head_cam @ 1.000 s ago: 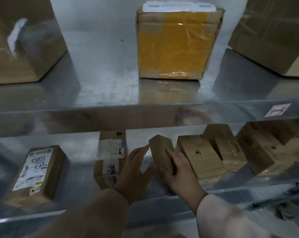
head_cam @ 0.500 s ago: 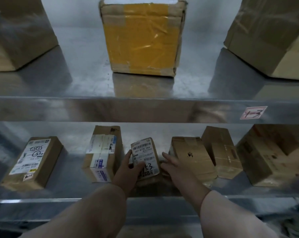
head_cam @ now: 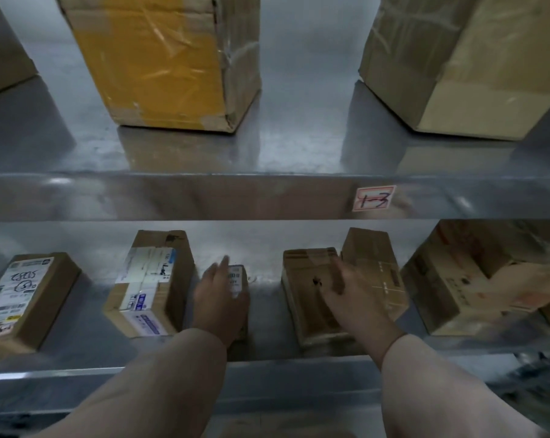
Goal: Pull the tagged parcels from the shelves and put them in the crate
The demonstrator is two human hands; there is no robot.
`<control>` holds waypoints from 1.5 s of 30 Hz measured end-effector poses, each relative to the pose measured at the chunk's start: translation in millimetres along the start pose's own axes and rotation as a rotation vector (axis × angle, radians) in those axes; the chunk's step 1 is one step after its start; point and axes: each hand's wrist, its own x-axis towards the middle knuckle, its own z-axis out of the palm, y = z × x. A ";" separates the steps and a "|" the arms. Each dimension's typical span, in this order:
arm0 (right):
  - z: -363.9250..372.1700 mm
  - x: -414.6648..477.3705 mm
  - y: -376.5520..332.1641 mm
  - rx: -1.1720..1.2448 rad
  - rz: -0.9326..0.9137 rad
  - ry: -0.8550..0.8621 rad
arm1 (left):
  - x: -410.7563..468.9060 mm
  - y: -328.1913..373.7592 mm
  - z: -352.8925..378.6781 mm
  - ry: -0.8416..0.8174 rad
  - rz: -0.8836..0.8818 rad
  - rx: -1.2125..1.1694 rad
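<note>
Half a second back our left hand (head_cam: 218, 295) had the small parcel (head_cam: 239, 279) tipped up so we could read its label. Now it lies down again on the lower shelf (head_cam: 265, 314), at 6 o'clock in our view, with the label only partly showing. The left hand lies over it with fingers stretched flat, resting rather than clasping; the thumb is hidden. Our right hand (head_cam: 349, 292) has swung away to 3 o'clock of that parcel and hangs blurred over the brown box (head_cam: 305, 279), fingers spread and holding nothing. We take this to mean the small parcel was checked and put back, and the brown box is next for inspection. No crate is in view, and nothing has been lifted off the shelf yet.
</note>
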 end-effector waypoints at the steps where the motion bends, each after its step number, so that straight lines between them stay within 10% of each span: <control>1: 1.2 -0.6 2.0 0.004 0.008 -0.042 | -5.8 12.9 1.6 0.012 0.091 -0.046; 6: 5.6 -0.5 9.2 0.022 -0.084 -0.069 | -37.3 66.2 26.2 -0.341 0.148 -0.301; 12: -3.3 -4.6 -1.7 0.634 0.060 -0.026 | -31.3 67.8 26.5 -0.228 -0.030 -0.257; 19: 1.3 -7.6 -14.0 0.677 -0.095 -0.113 | -26.7 78.2 17.6 -0.304 -0.182 -0.357; 26: -21.7 0.5 3.6 0.573 0.030 0.094 | -26.1 74.2 6.2 -0.376 -0.433 -1.070; 31: -11.3 3.9 -1.0 0.781 0.207 -0.249 | -33.1 73.1 4.8 -0.494 -0.674 -1.567; 38: -10.7 -0.4 7.9 0.597 -0.047 -0.180 | -26.6 68.6 1.5 -0.187 -0.192 -0.710; 45: 0.2 -7.2 -3.3 0.381 -0.235 -0.092 | -34.5 64.8 -8.6 -0.273 -0.080 -0.734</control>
